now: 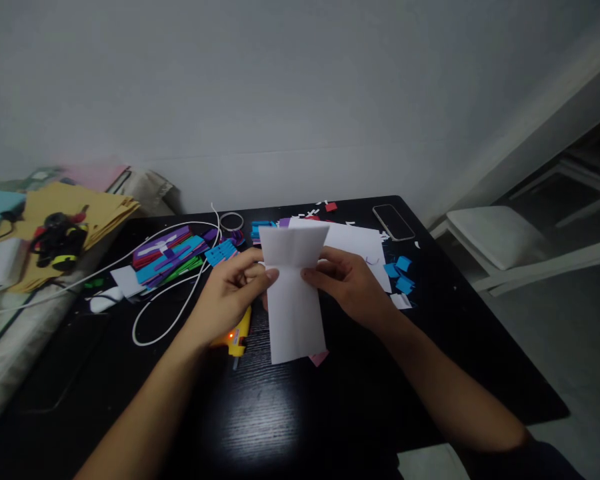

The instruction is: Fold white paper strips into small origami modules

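The held paper (295,307) was above the counter (360,400), a glue gun (239,333) to its left, a phone (393,222) behind rightward.

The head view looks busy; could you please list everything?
Table: 1, black, centre
Held paper: 1, white, centre
Large sheet: 1, white, behind held paper
Tool: 1, yellow, left of held paper
Strips: many, multicoloured, table's left
Squares: several, blue, table's right
Scraps: many, white, table's far edge
Phone: 1, dark, table's far right
Cable: 1, white, table's left
Ring: 1, grey, far edge
Stack: 1, tan, far left
Gear: heap, mostly black, on stack
Seat: 1, white, right of table
Wall: 1, grey, behind table
Left hand: 1, paper's left edge
Right hand: 1, paper's right edge
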`<state>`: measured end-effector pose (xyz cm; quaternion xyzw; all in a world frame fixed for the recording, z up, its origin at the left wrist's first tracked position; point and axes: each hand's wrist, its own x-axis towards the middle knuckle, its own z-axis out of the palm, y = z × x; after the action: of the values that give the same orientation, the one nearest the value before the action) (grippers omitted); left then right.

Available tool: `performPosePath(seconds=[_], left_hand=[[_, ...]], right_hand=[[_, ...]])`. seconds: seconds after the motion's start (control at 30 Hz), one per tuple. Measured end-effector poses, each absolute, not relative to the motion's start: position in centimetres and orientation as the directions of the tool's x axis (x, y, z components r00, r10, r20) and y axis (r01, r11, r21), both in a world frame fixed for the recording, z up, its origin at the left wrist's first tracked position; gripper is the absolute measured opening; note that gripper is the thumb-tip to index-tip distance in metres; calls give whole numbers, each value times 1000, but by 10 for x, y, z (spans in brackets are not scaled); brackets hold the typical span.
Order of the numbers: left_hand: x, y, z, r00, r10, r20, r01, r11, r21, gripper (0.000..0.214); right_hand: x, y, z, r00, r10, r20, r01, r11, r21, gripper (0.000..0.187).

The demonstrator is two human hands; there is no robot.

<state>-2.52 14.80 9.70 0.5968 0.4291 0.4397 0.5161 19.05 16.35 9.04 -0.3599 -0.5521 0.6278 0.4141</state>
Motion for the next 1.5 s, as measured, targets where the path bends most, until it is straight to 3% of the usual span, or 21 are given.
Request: performPosePath(seconds=[0.17, 0.33, 0.53, 0.73, 0.9, 1.1, 1.5], left_hand=[[-31, 147, 101, 246, 965, 86, 120, -118, 986, 18], [-32, 144, 103, 201, 963, 178, 250, -227, 941, 23], [-37, 145, 105, 220, 942, 253, 354, -319, 879, 29], [-35, 144, 106, 244, 958, 149, 167, -193, 967, 17], [-25, 145, 101, 283, 957, 66, 316, -158, 935, 21], [-29, 145, 104, 69, 993, 92, 91, -98, 991, 25], [-21, 142, 101, -1, 998, 57, 117, -57, 991, 26]], right_hand=[[193, 166, 92, -388, 919, -69, -165, -143, -976, 13], [194, 168, 94, -426, 896, -126, -257, -254, -932, 25], [194, 166, 94, -480, 859, -176, -43, -224, -974, 46], [191, 163, 87, -496, 865, -83, 43, -70, -997, 30], [188, 156, 88, -500, 866, -15, 99, 40, -994, 26], [188, 159, 87, -310, 951, 16, -20, 10, -1000, 31], [188, 153, 98, -288, 957, -26, -178, -80, -981, 24]])
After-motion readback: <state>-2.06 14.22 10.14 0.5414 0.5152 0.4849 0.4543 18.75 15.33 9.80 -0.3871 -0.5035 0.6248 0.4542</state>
